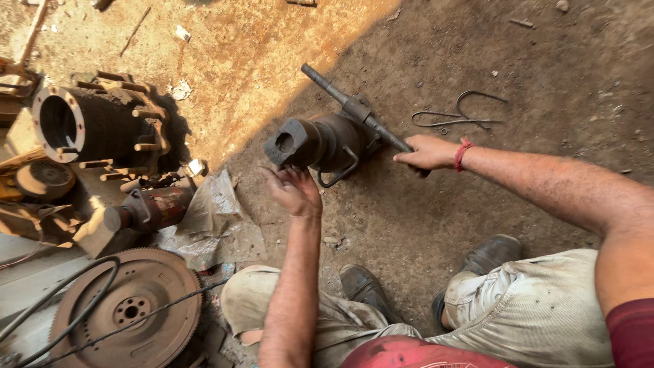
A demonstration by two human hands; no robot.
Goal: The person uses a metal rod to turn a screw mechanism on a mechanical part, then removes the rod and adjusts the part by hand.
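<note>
Two bare hands on a dark, heavy cast-iron cylinder with a square-flanged end [317,142] lying on the dirt floor [531,68]

The right hand [426,152], a red thread at its wrist, is closed around the long dark steel rod [357,109] that crosses the cylinder's far side; the left hand [294,191] is open with fingers spread, its fingertips touching the underside of the flanged end, so the casting lies between and just ahead of both hands. A bent wire clip [460,117] lies near, beyond the right hand. Well to the left sit a rusty studded wheel hub [95,126], a rusty toothed flywheel [126,307] and crumpled plastic sheeting [214,204]
</note>
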